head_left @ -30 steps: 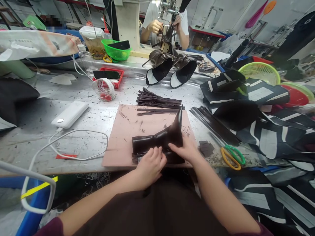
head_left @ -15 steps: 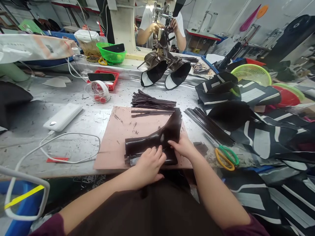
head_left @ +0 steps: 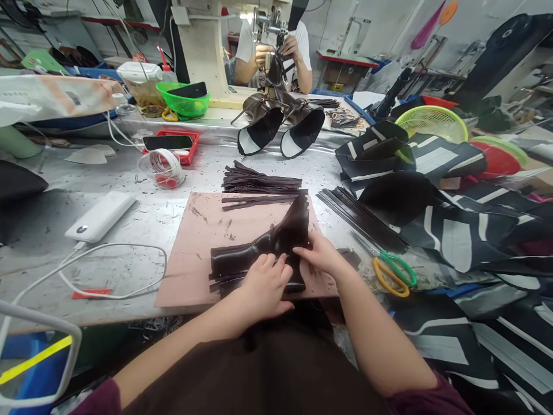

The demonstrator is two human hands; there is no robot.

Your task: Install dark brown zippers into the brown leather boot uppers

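Note:
A dark brown leather boot upper (head_left: pixel 283 230) lies on its side on a pinkish board (head_left: pixel 181 253) in front of me. My left hand (head_left: pixel 265 285) rests on its near part, fingers lying over the leather and thumb apart. At the right side of the upper, my right hand (head_left: pixel 317 253) grips the leather edge between thumb and fingers; some fingertips are hidden behind it. Beyond the upper, thin dark strips (head_left: pixel 263 200) lie across the board's far edge, with a bundle of strips (head_left: pixel 259 178) behind them.
Scissors (head_left: pixel 393 274) and longer dark strips (head_left: pixel 358 216) lie to the right, beside piled dark cut pieces (head_left: pixel 462 230). Left are a white power bank (head_left: pixel 101 216) with its cable, clear tape rolls (head_left: pixel 164 167) and a red tray (head_left: pixel 192 151). A co-worker (head_left: pixel 298 63) sews opposite.
The view has shifted slightly, so the bench appears further left and a little lower. Both hands stay on the boot upper, with the left hand's thumb stretched out a little further.

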